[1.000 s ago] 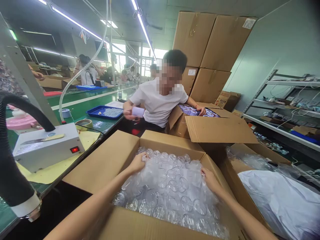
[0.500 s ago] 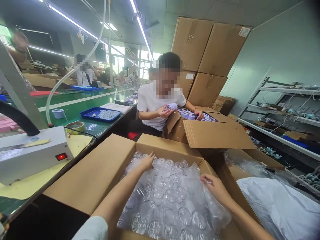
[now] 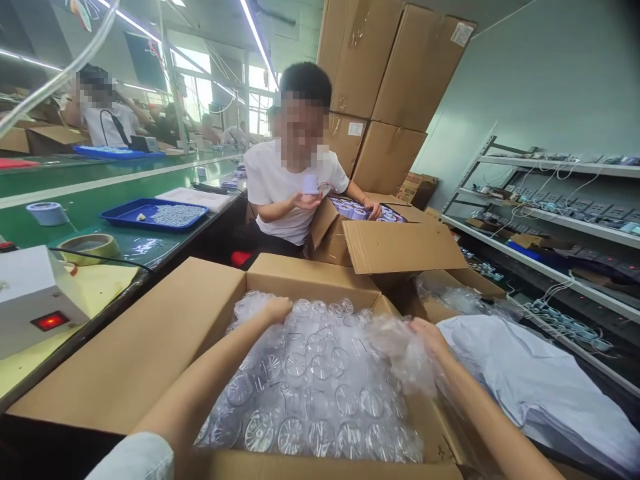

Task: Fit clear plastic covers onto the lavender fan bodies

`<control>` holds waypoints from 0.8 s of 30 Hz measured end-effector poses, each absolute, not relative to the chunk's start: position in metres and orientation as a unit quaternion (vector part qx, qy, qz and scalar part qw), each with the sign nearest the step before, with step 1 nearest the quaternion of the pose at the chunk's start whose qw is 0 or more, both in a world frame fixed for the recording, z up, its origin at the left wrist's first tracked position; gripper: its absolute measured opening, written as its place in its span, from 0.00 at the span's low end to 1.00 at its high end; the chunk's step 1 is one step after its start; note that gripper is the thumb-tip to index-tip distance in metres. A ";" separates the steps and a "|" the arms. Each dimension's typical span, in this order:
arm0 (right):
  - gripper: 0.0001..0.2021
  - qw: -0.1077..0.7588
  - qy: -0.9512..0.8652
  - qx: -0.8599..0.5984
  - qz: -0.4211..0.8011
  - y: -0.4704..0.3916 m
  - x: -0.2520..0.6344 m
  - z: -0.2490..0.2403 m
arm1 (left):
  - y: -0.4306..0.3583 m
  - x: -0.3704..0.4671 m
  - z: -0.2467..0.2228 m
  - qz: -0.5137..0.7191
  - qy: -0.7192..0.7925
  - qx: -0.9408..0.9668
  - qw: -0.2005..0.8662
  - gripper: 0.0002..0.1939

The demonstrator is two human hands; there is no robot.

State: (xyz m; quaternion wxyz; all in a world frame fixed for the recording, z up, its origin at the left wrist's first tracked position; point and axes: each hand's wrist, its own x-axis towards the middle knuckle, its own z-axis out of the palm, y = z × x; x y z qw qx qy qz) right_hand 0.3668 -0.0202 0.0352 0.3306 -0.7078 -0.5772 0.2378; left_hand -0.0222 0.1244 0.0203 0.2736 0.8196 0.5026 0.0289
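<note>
An open cardboard box [image 3: 190,347] stands in front of me. Inside it, clear plastic cups or covers [image 3: 320,367] with round ribbed ends lie packed in rows under a clear plastic bag [image 3: 395,340]. At the far left part of the box, my left hand [image 3: 279,310] is closed on the bag's film, its fingertips partly hidden. My right hand [image 3: 427,335] pinches a bunched edge of the same bag and holds it up over the box's right side.
Across from me a co-worker [image 3: 295,180] holds a pale purple cup-shaped part [image 3: 310,185] beside another open box [image 3: 400,243]. A green workbench [image 3: 150,257] with a blue tray [image 3: 153,215] runs along the left. White sheeting [image 3: 525,373] lies at the right, before shelves [image 3: 550,227].
My right hand has moved up and gathered the bag's edge, drawing it outward. My left hand's fingers have curled closed. The co-worker has turned the purple part upright. My view has shifted right and downward.
</note>
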 end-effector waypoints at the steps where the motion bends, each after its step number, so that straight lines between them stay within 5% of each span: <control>1: 0.14 0.313 -0.589 -0.703 0.248 -0.028 0.362 0.033 | 0.125 -0.022 0.022 0.015 0.506 0.822 0.262 0.17; 11: 0.14 0.261 -0.653 -0.662 0.260 -0.068 0.301 -0.022 | 0.114 -0.037 0.044 0.044 0.556 0.806 0.197 0.17; 24: 0.22 0.332 -0.707 -0.594 0.195 -0.049 0.293 0.064 | 0.090 -0.040 0.116 0.117 0.500 0.783 0.352 0.16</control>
